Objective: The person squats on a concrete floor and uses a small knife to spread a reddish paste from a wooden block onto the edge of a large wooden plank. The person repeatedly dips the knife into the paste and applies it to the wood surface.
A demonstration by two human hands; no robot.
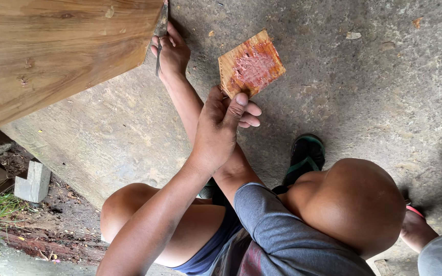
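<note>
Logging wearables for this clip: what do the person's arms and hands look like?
Both forearms are bare, as are the left hand and right hand: no gloves, watch or rings visible. Grey-blue cloth, perhaps a short sleeve, covers the right arm above the elbow.

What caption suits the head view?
Left hand holds red-smeared board; right hand presses scraper against panel edge.

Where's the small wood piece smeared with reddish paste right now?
Head view, upper centre: the small wood piece is pinched in the left hand above the concrete floor, right of the wooden panel.
</note>
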